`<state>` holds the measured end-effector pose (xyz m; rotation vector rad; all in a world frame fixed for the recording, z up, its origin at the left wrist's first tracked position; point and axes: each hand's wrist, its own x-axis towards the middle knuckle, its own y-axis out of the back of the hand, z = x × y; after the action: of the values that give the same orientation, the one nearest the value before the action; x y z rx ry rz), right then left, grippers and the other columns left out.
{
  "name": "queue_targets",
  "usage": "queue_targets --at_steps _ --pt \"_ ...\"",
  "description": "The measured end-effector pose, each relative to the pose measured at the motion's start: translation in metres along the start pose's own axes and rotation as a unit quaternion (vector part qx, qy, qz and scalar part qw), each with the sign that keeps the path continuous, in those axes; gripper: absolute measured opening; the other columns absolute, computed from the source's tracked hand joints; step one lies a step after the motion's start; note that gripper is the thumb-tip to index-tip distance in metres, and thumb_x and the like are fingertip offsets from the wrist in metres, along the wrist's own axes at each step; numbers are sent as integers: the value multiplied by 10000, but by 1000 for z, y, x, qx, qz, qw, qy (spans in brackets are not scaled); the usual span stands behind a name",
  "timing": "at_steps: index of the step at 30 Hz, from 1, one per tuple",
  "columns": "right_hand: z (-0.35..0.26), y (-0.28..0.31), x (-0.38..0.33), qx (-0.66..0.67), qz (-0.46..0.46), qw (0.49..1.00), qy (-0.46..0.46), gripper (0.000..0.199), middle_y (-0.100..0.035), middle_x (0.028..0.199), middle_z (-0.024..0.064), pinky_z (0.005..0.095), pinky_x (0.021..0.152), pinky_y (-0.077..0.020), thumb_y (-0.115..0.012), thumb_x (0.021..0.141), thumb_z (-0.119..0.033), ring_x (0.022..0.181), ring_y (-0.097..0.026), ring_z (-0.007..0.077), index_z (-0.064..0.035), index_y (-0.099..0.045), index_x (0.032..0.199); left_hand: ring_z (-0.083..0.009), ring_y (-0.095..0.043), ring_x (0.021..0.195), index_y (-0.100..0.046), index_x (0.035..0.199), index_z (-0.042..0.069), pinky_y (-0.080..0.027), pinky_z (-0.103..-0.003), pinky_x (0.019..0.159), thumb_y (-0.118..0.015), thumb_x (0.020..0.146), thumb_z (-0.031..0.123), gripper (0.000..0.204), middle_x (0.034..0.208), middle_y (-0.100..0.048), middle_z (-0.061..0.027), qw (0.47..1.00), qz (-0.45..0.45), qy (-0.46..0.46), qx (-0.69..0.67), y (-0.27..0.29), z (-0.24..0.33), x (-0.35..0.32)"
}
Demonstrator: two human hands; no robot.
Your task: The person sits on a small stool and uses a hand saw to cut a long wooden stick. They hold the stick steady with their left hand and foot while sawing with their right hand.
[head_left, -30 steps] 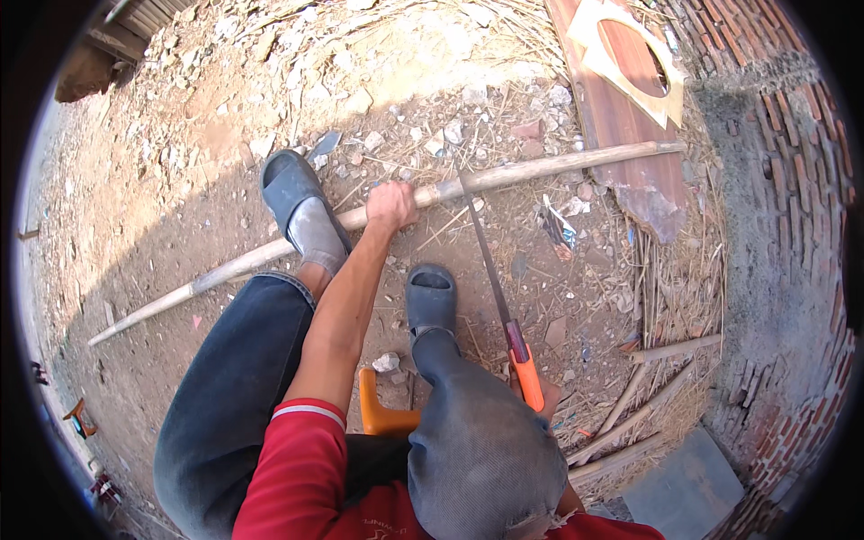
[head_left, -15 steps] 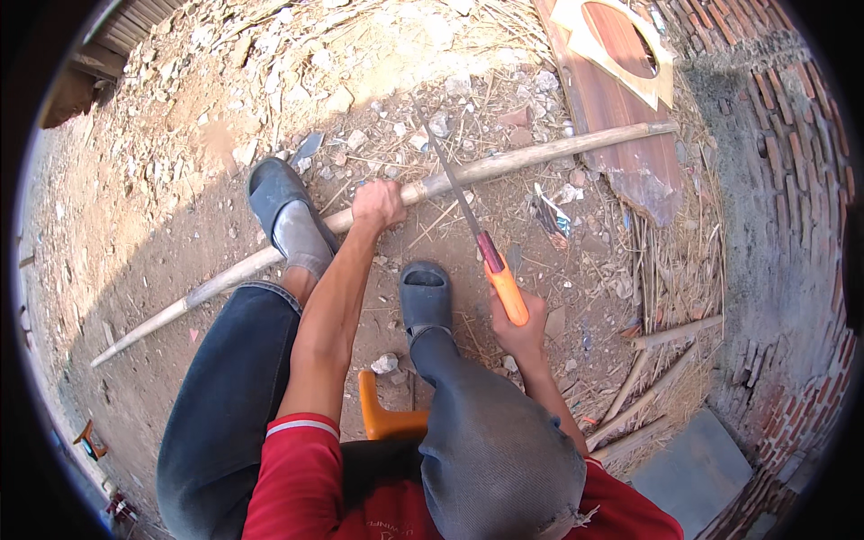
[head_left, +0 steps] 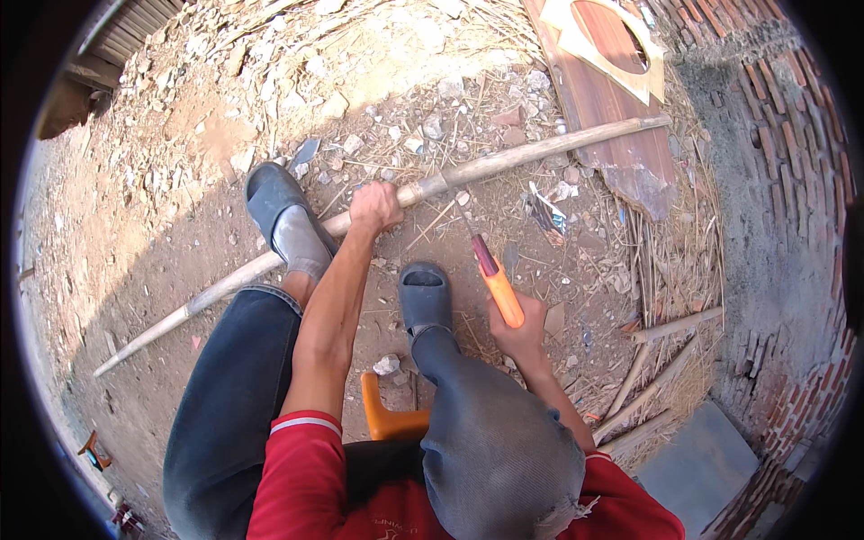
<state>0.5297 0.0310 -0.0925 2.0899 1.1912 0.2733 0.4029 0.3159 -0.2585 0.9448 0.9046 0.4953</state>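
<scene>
A long pale wooden pole [head_left: 531, 151] slants across the ground, its right end over a brown board. My left hand [head_left: 376, 207] is closed around it near the middle. In my right hand [head_left: 520, 326] is the orange handle of a hand saw [head_left: 502, 295]. The saw's thin blade [head_left: 462, 214] runs up to the pole just right of my left hand, and no blade shows beyond the pole. Whether its teeth touch the wood I cannot tell. My left foot, in a grey slipper [head_left: 275, 196], rests on or against the pole; the other slipper [head_left: 425, 297] stands nearer me.
The brown board [head_left: 598, 99] carries a pale cut-out panel [head_left: 589, 45]. Several short sticks [head_left: 652, 387] and a grey slab [head_left: 702, 463] lie at the right, beside a brick wall [head_left: 792, 180]. An orange curved piece [head_left: 387, 416] is below me. Stones and straw litter the ground.
The saw blade stretched past the pole's far side before; now it shows only on the near side. The handle has shifted slightly. My left hand keeps its grip on the pole.
</scene>
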Motion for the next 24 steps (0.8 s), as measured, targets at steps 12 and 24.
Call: queue_targets --at_steps 12,24 --pt "27 -24 51 110 128 986 -8 168 -576 557 78 352 494 -416 -703 884 -110 484 -554 168 23 -711 782 -386 -751 978 -784 1015 61 -604 -459 869 -644 812 207 287 1027 -755 -246 999 42 23 -21 22 5 20" --pt "138 -115 3 144 134 978 75 185 -591 594 11 326 511 -443 -730 911 -116 525 -559 114 -6 -677 772 -377 -751 979 -786 1006 58 -604 -445 877 -636 803 205 292 1023 -755 -247 999 43 4 2 2 1 10"
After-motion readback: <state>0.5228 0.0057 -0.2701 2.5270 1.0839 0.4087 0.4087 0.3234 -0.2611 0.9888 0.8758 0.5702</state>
